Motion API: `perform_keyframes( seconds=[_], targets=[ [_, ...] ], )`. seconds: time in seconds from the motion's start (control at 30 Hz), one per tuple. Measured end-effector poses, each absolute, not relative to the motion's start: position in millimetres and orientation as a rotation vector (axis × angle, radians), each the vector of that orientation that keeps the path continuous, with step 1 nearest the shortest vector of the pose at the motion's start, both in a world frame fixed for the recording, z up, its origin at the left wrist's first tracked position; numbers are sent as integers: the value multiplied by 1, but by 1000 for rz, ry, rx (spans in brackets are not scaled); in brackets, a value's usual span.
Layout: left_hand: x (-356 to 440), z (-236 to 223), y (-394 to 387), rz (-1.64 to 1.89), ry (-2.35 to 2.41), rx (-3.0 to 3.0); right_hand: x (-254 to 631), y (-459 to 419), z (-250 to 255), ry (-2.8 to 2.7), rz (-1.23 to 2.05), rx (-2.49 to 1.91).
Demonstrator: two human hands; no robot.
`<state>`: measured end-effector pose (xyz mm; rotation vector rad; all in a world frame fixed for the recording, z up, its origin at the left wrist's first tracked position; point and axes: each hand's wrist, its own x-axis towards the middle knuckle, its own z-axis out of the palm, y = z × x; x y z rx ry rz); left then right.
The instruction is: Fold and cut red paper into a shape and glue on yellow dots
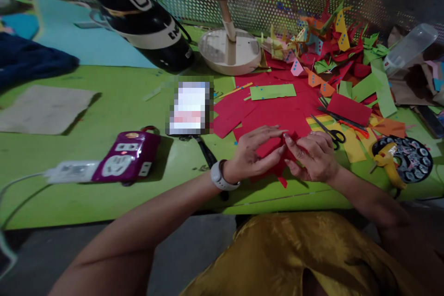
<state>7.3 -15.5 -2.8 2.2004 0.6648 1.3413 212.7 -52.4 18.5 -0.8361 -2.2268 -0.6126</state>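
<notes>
My left hand (256,152) and my right hand (314,157) meet over red paper sheets (267,113) on the green table. Between the fingertips of both is a small piece of red paper (290,140), largely hidden by the fingers. The left thumb and fingers close on its left side, and the right fingers pinch from the right. A narrow red strip (283,181) shows below the hands; whether it belongs to the held piece I cannot tell. Black scissors (335,136) lie just beyond my right hand, partly over yellow paper. A green paper strip (273,92) rests on the red sheets.
A lit phone (190,107) and a purple power strip (128,156) lie to the left. Behind them stand a dark bottle (156,32) and a fan base (230,51). Folded colored papers (317,46) heap at back right. A yellow glue gun (388,162) sits near a black tray (412,157).
</notes>
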Motion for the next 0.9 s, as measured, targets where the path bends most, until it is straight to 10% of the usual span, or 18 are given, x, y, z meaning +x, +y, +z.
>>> perform_keyframes(
  seconds=[0.67, 0.9],
  targets=[
    [10, -4, -17, 1168, 737, 1970, 218, -46, 12, -2100, -350, -948],
    [13, 1, -18, 1120, 654, 1961, 219, -36, 16, -1829, 397, -1195]
  ],
)
